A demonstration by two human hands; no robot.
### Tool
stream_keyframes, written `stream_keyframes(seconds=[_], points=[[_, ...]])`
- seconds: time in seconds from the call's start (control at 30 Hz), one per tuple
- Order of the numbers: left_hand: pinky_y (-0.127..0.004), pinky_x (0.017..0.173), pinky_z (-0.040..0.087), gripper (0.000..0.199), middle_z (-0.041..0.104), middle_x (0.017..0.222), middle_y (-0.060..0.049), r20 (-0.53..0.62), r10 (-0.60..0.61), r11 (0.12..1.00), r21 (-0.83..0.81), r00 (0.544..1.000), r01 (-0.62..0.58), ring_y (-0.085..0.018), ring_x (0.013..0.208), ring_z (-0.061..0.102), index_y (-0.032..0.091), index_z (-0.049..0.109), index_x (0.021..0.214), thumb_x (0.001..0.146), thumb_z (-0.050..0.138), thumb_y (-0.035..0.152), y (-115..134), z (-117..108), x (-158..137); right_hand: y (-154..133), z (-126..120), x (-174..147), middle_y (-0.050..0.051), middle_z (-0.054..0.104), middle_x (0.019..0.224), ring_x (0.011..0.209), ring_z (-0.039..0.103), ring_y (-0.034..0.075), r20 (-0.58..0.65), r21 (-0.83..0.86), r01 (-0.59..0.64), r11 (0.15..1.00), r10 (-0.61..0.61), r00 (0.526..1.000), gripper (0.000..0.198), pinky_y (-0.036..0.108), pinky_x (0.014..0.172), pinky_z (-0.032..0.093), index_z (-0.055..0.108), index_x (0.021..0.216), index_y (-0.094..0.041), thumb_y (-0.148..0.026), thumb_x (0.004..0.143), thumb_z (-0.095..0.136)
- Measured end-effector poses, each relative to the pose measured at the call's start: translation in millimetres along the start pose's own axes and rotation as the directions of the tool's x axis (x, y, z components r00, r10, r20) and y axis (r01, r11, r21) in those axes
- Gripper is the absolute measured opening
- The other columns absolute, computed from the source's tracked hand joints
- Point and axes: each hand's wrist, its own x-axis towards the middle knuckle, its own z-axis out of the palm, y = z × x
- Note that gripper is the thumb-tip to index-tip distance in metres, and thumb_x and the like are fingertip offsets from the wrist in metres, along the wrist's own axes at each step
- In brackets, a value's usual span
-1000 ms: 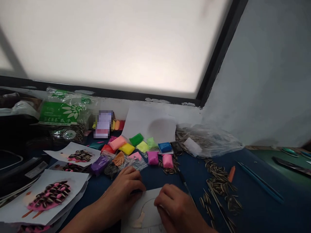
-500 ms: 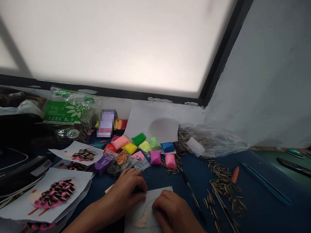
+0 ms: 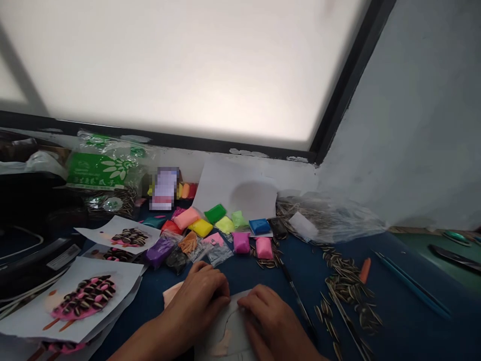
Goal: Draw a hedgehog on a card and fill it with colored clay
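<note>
In the head view, the drawn sheet (image 3: 236,335) is seen at the bottom centre on the dark blue table (image 3: 259,276), between the two hands; a curved line and a pale peach patch (image 3: 221,346) are shown on it. Its upper left edge is met by the bent fingers of the left hand (image 3: 197,296), and its upper right part is covered by the right hand (image 3: 276,321), whose fingers are curled inward. Whether anything is pinched by either hand cannot be told, as the fingertips are largely hidden. A peach piece (image 3: 172,295) is partly covered by the left hand. Beyond the hands, coloured packets (image 3: 241,242) are spread in a loose group. To the right of the right hand, a pen (image 3: 295,291) is laid slantwise, with striped seeds (image 3: 343,271) scattered farther right, near an orange stick (image 3: 364,271). At the left, seed-covered pink figures (image 3: 80,298) are displayed on stacked sheets (image 3: 128,277).
</note>
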Motion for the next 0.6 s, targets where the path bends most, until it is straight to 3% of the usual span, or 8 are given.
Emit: stream_keyframes(seconds=[0.23, 0.4, 0.5, 0.6], points=[[-0.039, 0.088, 0.043, 0.017, 0.066, 0.068, 0.004, 0.027, 0.000, 1.000, -0.017, 1.000, 0.000, -0.017, 0.071, 0.059, 0.022, 0.064, 0.070, 0.076, 0.065, 0.006, 3, 2, 6, 2, -1, -3, 0.008, 0.064, 0.085, 0.078, 0.061, 0.021, -0.058, -0.018, 0.091, 0.996, -0.092, 0.994, 0.021, 0.030, 0.067, 0.045, 0.067, 0.092, -0.017, -0.008, 0.084, 0.049], [-0.037, 0.094, 0.048, 0.024, 0.071, 0.105, -0.003, 0.022, 0.093, 0.973, -0.216, 0.995, -0.086, -0.024, 0.107, 0.061, 0.025, 0.070, 0.103, 0.085, 0.062, 0.011, -1, -14, 3, 3, 5, -5, 0.007, 0.063, 0.081, 0.074, 0.059, 0.019, -0.096, -0.054, 0.121, 0.991, -0.126, 0.987, 0.022, 0.028, 0.063, 0.042, 0.067, 0.086, -0.016, -0.004, 0.084, 0.049], [-0.040, 0.108, 0.044, 0.029, 0.072, 0.114, -0.003, 0.134, 0.149, 0.952, -0.289, 0.980, -0.105, -0.025, 0.126, 0.055, 0.027, 0.072, 0.107, 0.086, 0.060, 0.010, 1, -30, -1, 5, 6, -7, 0.007, 0.063, 0.082, 0.075, 0.058, 0.019, -0.096, -0.048, 0.141, 0.989, -0.145, 0.985, 0.023, 0.028, 0.063, 0.042, 0.069, 0.090, -0.016, -0.004, 0.080, 0.052], [-0.050, 0.114, 0.039, 0.044, 0.066, 0.132, -0.004, 0.303, 0.119, 0.971, -0.233, 0.945, -0.048, -0.032, 0.140, 0.045, 0.030, 0.072, 0.114, 0.076, 0.069, 0.008, 8, -45, -4, 7, 7, -10, 0.008, 0.062, 0.085, 0.077, 0.059, 0.020, -0.097, -0.013, 0.130, 0.991, -0.131, 0.987, 0.025, 0.028, 0.064, 0.044, 0.070, 0.094, -0.016, -0.004, 0.079, 0.054]])
